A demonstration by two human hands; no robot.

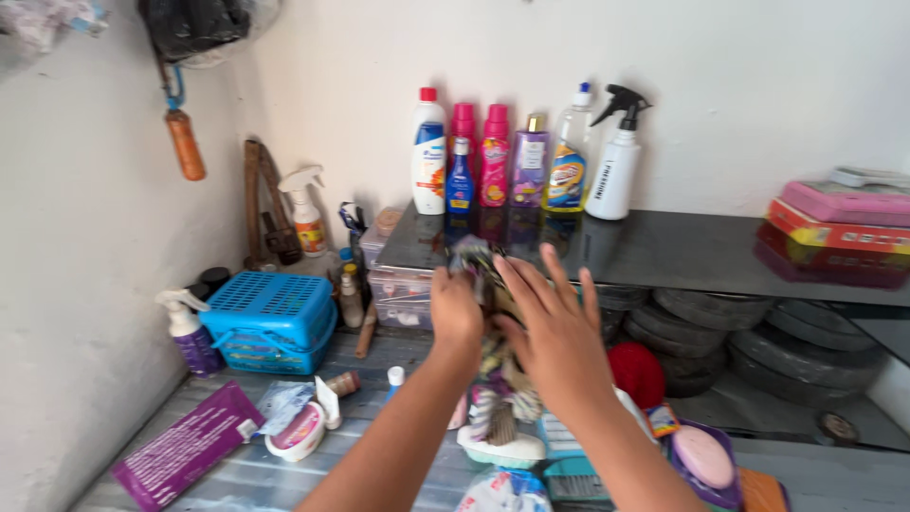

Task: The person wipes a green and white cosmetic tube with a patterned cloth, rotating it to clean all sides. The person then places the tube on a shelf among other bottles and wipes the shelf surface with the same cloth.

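My left hand (pixel 456 311) is closed around the upper part of a multicoloured cloth (pixel 495 374), held up in front of a dark glossy shelf (pixel 682 251). The cloth is patterned and crumpled, and it hangs down between my two forearms. My right hand (pixel 557 327) has its fingers spread and lies flat against the cloth's right side. Below the cloth sits a pale green scrubbing brush (pixel 497 444). The motion blurs the cloth's top end.
On the shelf stand several cleaning bottles (pixel 493 156) and a white spray bottle (pixel 615 161). A blue basket (pixel 269 320), a purple box (pixel 187 457), a red ball (pixel 636 373), a pink soap (pixel 702 456) and stacked tyres (pixel 749 337) surround my arms.
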